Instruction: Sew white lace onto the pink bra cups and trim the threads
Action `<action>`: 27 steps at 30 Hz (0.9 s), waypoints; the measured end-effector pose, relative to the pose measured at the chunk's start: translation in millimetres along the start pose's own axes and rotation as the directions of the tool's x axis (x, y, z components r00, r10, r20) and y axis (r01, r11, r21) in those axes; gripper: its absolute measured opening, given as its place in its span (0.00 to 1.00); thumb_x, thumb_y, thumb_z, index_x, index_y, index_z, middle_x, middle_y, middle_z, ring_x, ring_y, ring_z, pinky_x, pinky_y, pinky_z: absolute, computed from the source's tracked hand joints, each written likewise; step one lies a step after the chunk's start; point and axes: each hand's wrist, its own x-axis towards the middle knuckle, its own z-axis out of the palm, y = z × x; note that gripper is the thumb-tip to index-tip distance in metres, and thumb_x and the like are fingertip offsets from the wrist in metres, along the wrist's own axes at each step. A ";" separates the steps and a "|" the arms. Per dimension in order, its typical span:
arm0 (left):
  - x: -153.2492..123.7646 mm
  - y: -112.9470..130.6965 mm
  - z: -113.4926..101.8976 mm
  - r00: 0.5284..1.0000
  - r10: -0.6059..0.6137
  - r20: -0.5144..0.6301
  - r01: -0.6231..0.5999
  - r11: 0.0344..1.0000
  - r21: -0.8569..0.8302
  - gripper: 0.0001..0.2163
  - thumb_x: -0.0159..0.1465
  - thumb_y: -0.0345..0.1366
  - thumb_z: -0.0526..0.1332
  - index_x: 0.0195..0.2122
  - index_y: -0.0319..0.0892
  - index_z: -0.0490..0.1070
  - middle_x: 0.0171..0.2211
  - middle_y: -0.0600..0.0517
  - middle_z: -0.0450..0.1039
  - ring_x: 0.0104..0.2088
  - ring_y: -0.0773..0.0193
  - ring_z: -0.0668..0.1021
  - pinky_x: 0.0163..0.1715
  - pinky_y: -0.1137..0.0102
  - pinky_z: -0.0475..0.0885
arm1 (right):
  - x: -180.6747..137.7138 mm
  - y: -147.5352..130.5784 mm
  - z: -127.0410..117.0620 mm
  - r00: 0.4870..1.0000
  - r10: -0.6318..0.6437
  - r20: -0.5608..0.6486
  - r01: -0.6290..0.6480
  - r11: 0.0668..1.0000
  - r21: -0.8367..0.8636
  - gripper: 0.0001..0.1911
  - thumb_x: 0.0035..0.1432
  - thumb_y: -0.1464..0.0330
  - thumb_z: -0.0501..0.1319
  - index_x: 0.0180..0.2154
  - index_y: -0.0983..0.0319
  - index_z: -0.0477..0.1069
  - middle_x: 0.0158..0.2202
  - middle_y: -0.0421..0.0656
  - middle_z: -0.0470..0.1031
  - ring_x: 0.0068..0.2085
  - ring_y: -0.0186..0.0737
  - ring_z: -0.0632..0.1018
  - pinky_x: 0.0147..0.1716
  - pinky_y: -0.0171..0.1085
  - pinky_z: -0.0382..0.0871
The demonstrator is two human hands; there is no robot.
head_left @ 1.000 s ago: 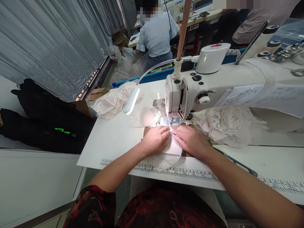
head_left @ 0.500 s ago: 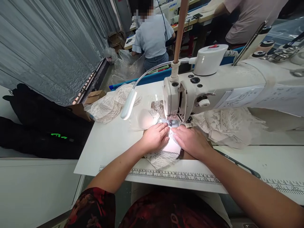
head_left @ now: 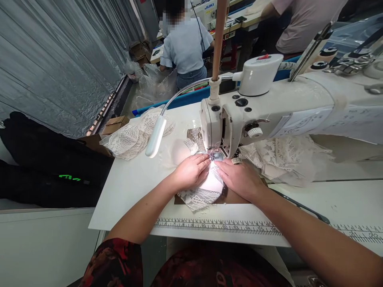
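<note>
Both hands rest on a white lace piece with a smooth pale panel [head_left: 209,184] at the needle area of a white sewing machine [head_left: 245,115]. My left hand [head_left: 191,170] lies flat on the piece's left side, fingers stretched toward the presser foot [head_left: 213,155]. On the right side, my right hand [head_left: 239,177] lies with fingers extended to the cloth's edge, close to the foot. The lace end [head_left: 197,199] hangs loosely toward me on the brown plate. A rounded pale cup with lace trim [head_left: 179,150] lies left of the needle. The fingertips partly hide the stitching point.
A lamp [head_left: 156,136] on a bendy neck shines over the work. Lace piles lie at the left [head_left: 127,139] and behind my right hand [head_left: 287,155]. Dark scissors or a similar tool [head_left: 302,207] lie at the right. A printed ruler [head_left: 209,226] edges the table. Two people sit beyond.
The view has shifted slightly to the right. The lace end near me has swung a little to the left, and both hands stay on the cloth by the needle.
</note>
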 end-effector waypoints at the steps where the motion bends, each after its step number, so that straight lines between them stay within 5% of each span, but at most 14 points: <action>1: -0.2 0.8 -3.5 1.000 0.003 0.015 -0.003 1.000 0.021 0.16 0.67 0.34 0.52 0.52 0.31 0.68 0.54 0.37 0.70 0.55 0.51 0.72 0.54 0.56 0.70 | -0.7 1.3 -0.1 1.000 -0.009 -0.021 0.010 0.999 0.037 0.17 0.62 0.67 0.50 0.45 0.59 0.75 0.34 0.45 0.77 0.32 0.42 0.73 0.30 0.37 0.57; 10: -2.6 21.7 -4.1 0.999 0.022 -0.043 -0.022 1.000 -0.004 0.12 0.66 0.34 0.53 0.45 0.34 0.70 0.41 0.41 0.73 0.45 0.54 0.73 0.47 0.59 0.70 | -5.5 6.5 1.9 0.995 0.002 -0.098 0.014 0.988 0.157 0.18 0.62 0.70 0.49 0.42 0.60 0.77 0.35 0.46 0.78 0.35 0.42 0.75 0.33 0.37 0.62; 17: -3.1 17.5 5.9 0.993 -0.063 -0.098 0.055 0.995 -0.087 0.10 0.67 0.35 0.52 0.41 0.37 0.71 0.36 0.44 0.71 0.39 0.59 0.72 0.41 0.63 0.71 | -5.9 7.5 4.7 0.984 -0.045 -0.171 0.074 0.983 0.168 0.18 0.63 0.67 0.49 0.34 0.59 0.78 0.27 0.43 0.76 0.27 0.37 0.70 0.28 0.35 0.56; 27: -4.0 13.3 12.4 0.988 -0.090 -0.124 0.076 0.991 -0.113 0.11 0.68 0.35 0.51 0.39 0.38 0.71 0.34 0.46 0.70 0.37 0.60 0.70 0.39 0.65 0.71 | -5.2 7.8 4.8 0.971 -0.092 -0.219 0.139 0.969 0.206 0.17 0.63 0.67 0.50 0.31 0.58 0.77 0.29 0.43 0.77 0.28 0.37 0.71 0.28 0.35 0.55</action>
